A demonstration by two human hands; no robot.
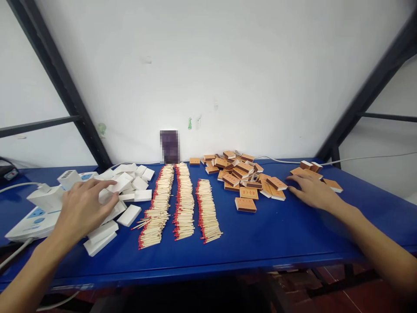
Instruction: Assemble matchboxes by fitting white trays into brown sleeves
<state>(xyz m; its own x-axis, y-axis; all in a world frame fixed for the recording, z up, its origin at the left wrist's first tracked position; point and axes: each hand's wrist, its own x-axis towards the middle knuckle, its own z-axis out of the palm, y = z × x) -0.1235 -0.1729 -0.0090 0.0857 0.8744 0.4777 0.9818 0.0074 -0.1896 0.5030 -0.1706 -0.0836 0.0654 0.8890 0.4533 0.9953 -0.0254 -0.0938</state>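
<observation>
My left hand point(85, 203) reaches over a pile of small white matchbox trays point(133, 182) on the left. Its thumb is apart from the fingers, and the fingertips are at a white tray point(122, 181) on the pile; whether they touch it is unclear. Far to the right, my right hand point(312, 190) lies low over the tabletop with fingers stretched, its fingertips beside a few orange matchboxes point(306, 173). Three long rows of red-tipped matches point(184, 204) run away from me in the middle. Between them and my right hand lies a heap of orange matchboxes point(239, 171).
The blue table point(260, 243) meets a white wall point(228, 78) behind. A white power strip point(35, 221) with plugged-in chargers point(48, 198) stands at the left, cables trailing. Dark metal posts point(61, 82) rise at both sides. A blurred-out dark rectangle point(170, 147) stands against the wall.
</observation>
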